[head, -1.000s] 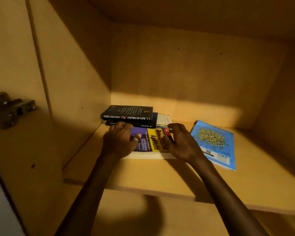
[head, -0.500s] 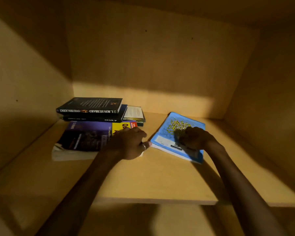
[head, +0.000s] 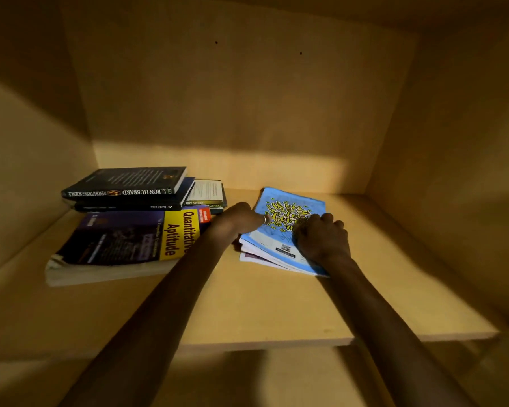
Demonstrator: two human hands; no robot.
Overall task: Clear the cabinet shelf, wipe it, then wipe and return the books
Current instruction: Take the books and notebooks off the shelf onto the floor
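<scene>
Both hands [head: 279, 233] apparently gripping blue book [head: 294, 207], wooden shelf [head: 262, 312], dim light

The left hand [head: 238, 220] covers the near right corner of the thick purple-and-yellow paperback [head: 124, 245], cutting off the last letters of its yellow title, and its fingertips are hidden at the edge of the thin light-blue booklet [head: 285, 230]. The right hand [head: 321, 240] lies over that booklet's right part, hiding some of the yellow lettering. The small white-covered book [head: 207, 191] behind is half hidden by the black paperback [head: 124, 183] stack; its print is too small to read.
</scene>
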